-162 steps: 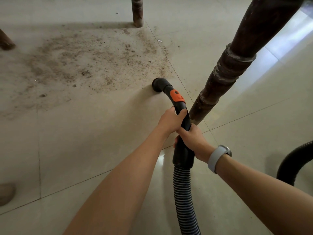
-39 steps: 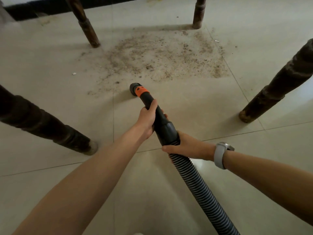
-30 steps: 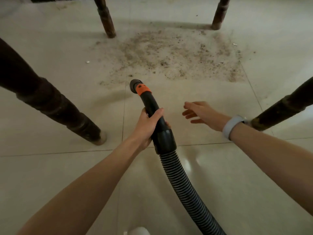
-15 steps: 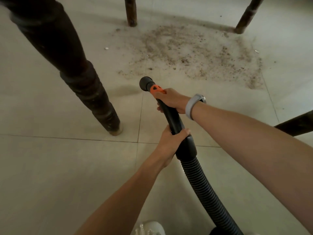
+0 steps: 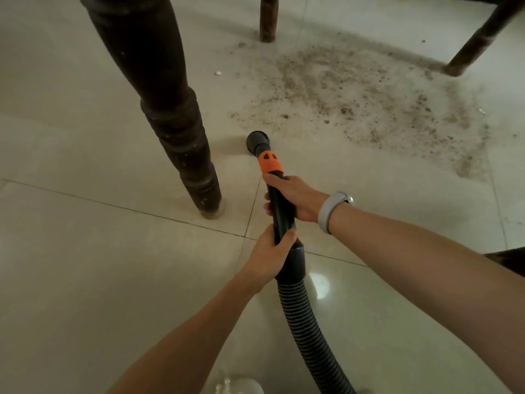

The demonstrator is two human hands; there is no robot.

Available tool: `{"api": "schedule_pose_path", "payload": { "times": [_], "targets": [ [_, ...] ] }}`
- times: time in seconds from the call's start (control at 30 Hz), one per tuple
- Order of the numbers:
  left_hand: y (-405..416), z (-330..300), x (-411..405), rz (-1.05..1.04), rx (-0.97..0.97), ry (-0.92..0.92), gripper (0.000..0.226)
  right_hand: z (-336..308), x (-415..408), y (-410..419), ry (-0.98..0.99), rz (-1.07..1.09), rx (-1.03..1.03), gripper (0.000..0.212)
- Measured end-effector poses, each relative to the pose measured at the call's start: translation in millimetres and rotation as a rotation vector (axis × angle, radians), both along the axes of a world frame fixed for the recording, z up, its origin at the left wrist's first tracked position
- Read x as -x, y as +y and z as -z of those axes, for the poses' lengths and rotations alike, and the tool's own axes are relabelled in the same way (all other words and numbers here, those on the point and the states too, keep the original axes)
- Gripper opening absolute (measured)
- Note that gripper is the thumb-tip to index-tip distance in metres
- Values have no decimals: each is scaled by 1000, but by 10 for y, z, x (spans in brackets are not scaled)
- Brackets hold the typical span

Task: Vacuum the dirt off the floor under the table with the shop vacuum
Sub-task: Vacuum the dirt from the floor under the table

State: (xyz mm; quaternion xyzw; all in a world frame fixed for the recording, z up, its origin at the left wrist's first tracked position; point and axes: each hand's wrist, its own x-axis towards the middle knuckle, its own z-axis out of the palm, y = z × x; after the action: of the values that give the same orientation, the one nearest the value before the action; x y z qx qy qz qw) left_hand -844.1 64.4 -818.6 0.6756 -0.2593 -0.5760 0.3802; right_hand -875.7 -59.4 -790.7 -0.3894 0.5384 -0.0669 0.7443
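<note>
— Dirt (image 5: pixel 366 100) lay where, from the head camera?

— It was spread in a broad brown patch on the pale tiled floor (image 5: pixel 85 280), between the table legs, with loose specks trailing off toward the right. A small pale scrap (image 5: pixel 218 72) sat just left of the patch.

— And the vacuum?

— Only its hose showed. The black nozzle (image 5: pixel 257 140) was down at the floor, just short of the near edge of the dirt, beside a tile seam. Behind the nozzle came an orange collar (image 5: pixel 270 164), then the black rigid tube (image 5: pixel 281 211), then the ribbed hose (image 5: pixel 309 331) running back toward the bottom of the frame.

— What were the hands doing?

— Both were closed around the tube. The right hand (image 5: pixel 298 199) gripped it just behind the orange collar, fingers wrapped round from the right side; a pale grey wristband (image 5: pixel 329 210) sat on that wrist. The left hand (image 5: pixel 270 258) gripped lower down, where the tube widens into the cuff above the ribbed hose, thumb lying along the top.

— Which table legs could you see?

— A thick dark turned leg (image 5: pixel 176 129) stood close on the left, its foot resting near a tile joint, just left of the nozzle. A thinner leg (image 5: pixel 268 21) stood at the far edge of the dirt, and another (image 5: pixel 480 41) slanted in at the upper right. A dark edge showed at the right border; I could not tell what it was.
</note>
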Motion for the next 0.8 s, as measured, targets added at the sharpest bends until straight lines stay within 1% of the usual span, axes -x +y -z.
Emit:
{"api": "schedule_pose_path", "payload": {
  "times": [0.1,0.17,0.27,0.3,0.33,0.37,0.4,0.43,0.47,0.5,0.57,0.6,0.7,0.8],
  "targets": [
    [-16,16,2,-13,-19,-52,16,58,-50,5,15,-14,48,24],
    [-47,0,-27,-14,-38,-37,19,70,-90,-25,31,-30,91,24],
    [-159,-62,-148,100,-70,37,26,61,-122,-113,85,-64,194,24],
    [-179,-61,-202,161,-83,6,29,64,-108,-126,107,-70,236,25],
    [-175,-40,-263,206,-93,-97,33,66,-74,-113,123,-70,269,24],
    [-149,24,-330,228,-112,-276,36,74,-12,-72,126,-66,293,22],
    [-103,111,-403,235,-148,-495,38,100,75,-1,130,-70,315,19],
    [-35,197,-481,257,-203,-697,45,137,177,93,152,-95,355,19],
    [42,285,-554,313,-276,-832,60,159,275,192,196,-144,411,22],
    [119,369,-611,394,-356,-892,77,175,364,269,248,-199,474,26],
    [224,528,-657,533,-480,-906,101,170,475,273,341,-249,569,27],
    [255,590,-656,566,-515,-903,108,162,514,209,384,-258,595,27],
    [283,716,-614,590,-544,-899,114,117,645,-47,506,-260,633,27],
    [255,738,-599,594,-579,-892,114,70,823,-154,554,-268,660,26]
  ]
}}
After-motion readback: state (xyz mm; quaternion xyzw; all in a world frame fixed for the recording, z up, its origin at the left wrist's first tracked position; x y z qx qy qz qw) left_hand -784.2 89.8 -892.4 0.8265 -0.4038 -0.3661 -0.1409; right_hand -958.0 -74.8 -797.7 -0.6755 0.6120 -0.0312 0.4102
